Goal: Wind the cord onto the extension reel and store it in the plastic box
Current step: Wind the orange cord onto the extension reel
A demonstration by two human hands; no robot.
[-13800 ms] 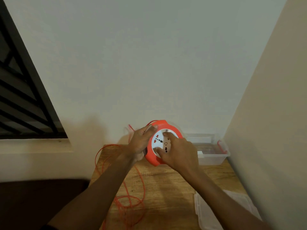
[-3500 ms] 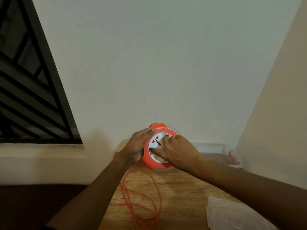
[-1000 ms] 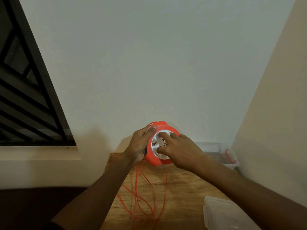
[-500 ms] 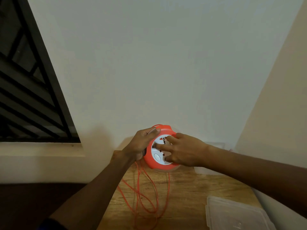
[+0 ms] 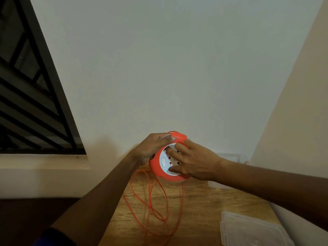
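Observation:
The round orange extension reel (image 5: 157,165) with a white socket face is held upright above the far end of the wooden table (image 5: 204,210). My left hand (image 5: 150,147) grips its orange rim from the left and top. My right hand (image 5: 193,163) lies on the white face, fingers pressed into it. Loose orange cord (image 5: 152,206) hangs from the reel and lies in loops on the table. The clear plastic box (image 5: 229,156) stands behind my right wrist against the wall, mostly hidden.
A clear plastic lid (image 5: 252,229) lies at the table's near right corner. White walls close in behind and to the right. A dark barred window (image 5: 30,103) with a pale sill is on the left.
My right hand has turned on the reel's white face, and the socket markings have rotated. The loose cord loops on the table have shifted and fewer of them lie there than 13.8 s ago.

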